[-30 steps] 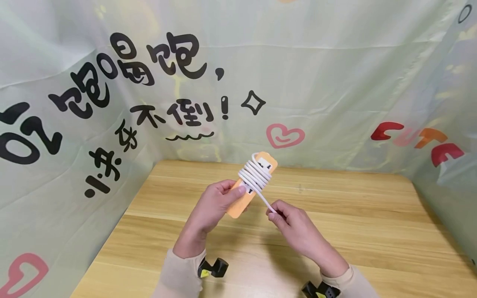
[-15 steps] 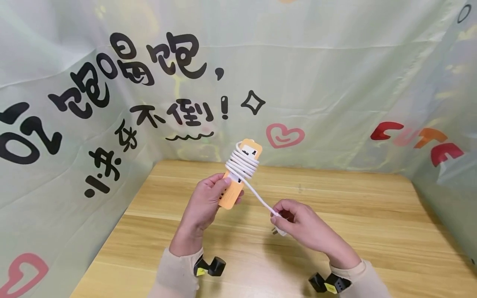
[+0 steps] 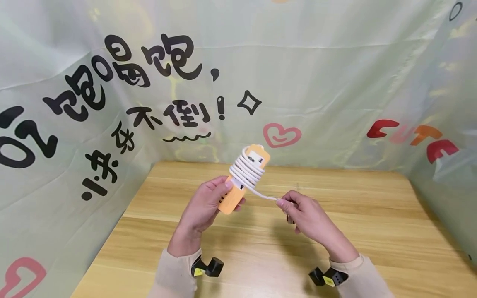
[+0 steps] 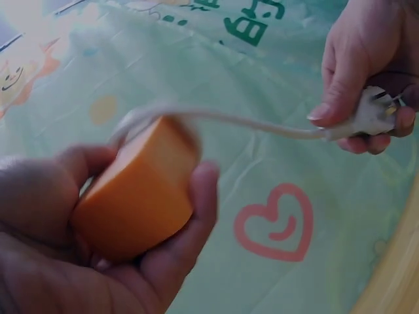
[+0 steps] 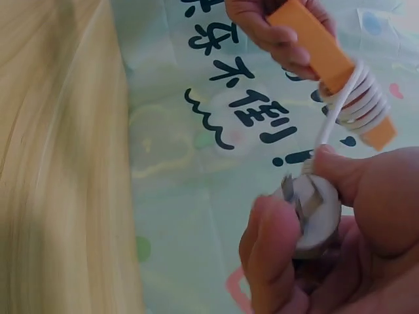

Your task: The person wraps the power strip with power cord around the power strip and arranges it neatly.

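Observation:
My left hand (image 3: 208,200) grips the lower end of an orange power strip (image 3: 234,199) with white socket faces, held tilted above the table. Several turns of its white cord (image 3: 247,170) are wound round the strip's upper half. From the lowest turn the cord runs out to my right hand (image 3: 307,215), which pinches it at the plug end. In the right wrist view the white plug (image 5: 317,219), its metal prongs showing, sits among the curled fingers. The left wrist view shows the strip's orange end (image 4: 134,209) between thumb and fingers.
Below both hands lies a wood-grain table (image 3: 354,198). Pale green cloth (image 3: 316,82) printed with black lettering and pink hearts encloses it at the back and sides. Black wrist cameras (image 3: 214,267) sit at both beige cuffs.
The power strip first shifted up and left, then slightly back down and right. My right hand moved from cord to plug end, then rose a little, the plug turning from sight in the head view.

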The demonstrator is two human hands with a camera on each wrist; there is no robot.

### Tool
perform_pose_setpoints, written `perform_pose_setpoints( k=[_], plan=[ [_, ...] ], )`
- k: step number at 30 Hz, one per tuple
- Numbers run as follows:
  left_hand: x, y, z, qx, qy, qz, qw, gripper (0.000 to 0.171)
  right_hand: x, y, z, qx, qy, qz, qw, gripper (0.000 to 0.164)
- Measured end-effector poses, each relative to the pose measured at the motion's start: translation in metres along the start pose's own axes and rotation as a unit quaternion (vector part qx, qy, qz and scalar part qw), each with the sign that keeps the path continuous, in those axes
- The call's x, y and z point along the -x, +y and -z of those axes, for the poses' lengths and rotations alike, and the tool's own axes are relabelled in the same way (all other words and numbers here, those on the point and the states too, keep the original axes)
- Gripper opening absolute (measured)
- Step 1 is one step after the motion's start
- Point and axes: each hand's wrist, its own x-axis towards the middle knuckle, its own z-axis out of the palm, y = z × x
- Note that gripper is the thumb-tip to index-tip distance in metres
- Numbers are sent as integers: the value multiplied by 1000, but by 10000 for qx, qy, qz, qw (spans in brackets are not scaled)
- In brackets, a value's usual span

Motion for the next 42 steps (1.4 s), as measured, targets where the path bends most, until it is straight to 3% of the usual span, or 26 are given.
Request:
perform_pose_setpoints(
  k=[2,4,7,10,13,17,19,21,25,28,33,37,40,42],
  plan=[
    [3,0,2,-470,-504,51,9976,40,0,2,1,95,-109,5,9999,36],
    [5,-1,3,-1108,-1179,22,9868,36,0,4,2,255,-128,172,9994,27],
    [7,-3,3,-2003,-2209,-96,9545,30,0,5,4,346,-275,465,9979,14],
    [7,-8,-2,-2543,-2926,68,9218,25,0,5,4,342,-568,557,9962,19],
    [7,-13,-9,-3100,-3202,342,8945,19,1,4,4,183,-938,415,9946,27],
    [4,-21,-18,-3996,-3330,292,8536,11,3,3,1,324,-978,654,9925,27],
    [2,-25,-22,-4296,-3318,231,8396,12,5,2,0,430,-868,823,9919,26],
    [2,-27,-26,-4512,-3160,249,8342,14,7,0,-2,476,-744,963,9914,25],
    [1,-31,-32,-4651,-2529,660,8458,31,10,-3,-5,618,-544,1442,9861,25],
    [-1,-35,-34,-4636,-2253,775,8534,40,12,-3,-8,909,-283,2052,9741,28],
    [-9,-45,-34,-4361,-2197,385,8718,24,11,-2,-11,1203,300,2517,9598,34],
    [-15,-53,-30,-3846,-1688,406,9066,19,9,-2,-9,1025,772,2063,9700,31],
    [-18,-59,-29,-2952,-1303,779,9433,24,9,0,-7,810,923,1532,9805,26],
    [-19,-64,-28,-2320,-1084,981,9617,30,9,2,-6,821,1005,1215,9841,23]
  ],
)
